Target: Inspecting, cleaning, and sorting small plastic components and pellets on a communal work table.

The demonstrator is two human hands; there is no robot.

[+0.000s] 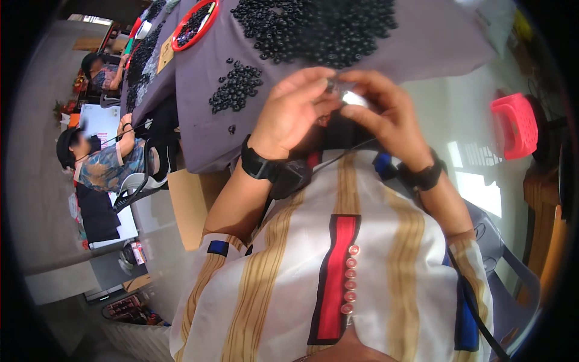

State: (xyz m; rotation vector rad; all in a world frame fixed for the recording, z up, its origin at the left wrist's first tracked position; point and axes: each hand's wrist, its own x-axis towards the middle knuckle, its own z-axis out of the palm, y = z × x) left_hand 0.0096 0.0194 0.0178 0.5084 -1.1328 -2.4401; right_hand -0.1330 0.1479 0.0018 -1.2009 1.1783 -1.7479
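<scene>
My left hand [294, 108] and my right hand [386, 114] meet in front of my chest, fingertips pinched together on a small shiny silver part [351, 98]. Both wrists carry black bands. Beyond the hands lies a grey cloth-covered table [422, 42] with a big heap of small black rings [319, 27] and a smaller cluster of black rings [236, 86] to the left of my left hand. What exactly the silver part is stays unclear, as my fingers hide most of it.
A red-rimmed round tray [194, 24] with black pieces sits at the far left of the table. Two seated people [99, 160] work at the left. A pink plastic stool [514, 123] stands on the floor at the right, beside a wooden piece of furniture [543, 211].
</scene>
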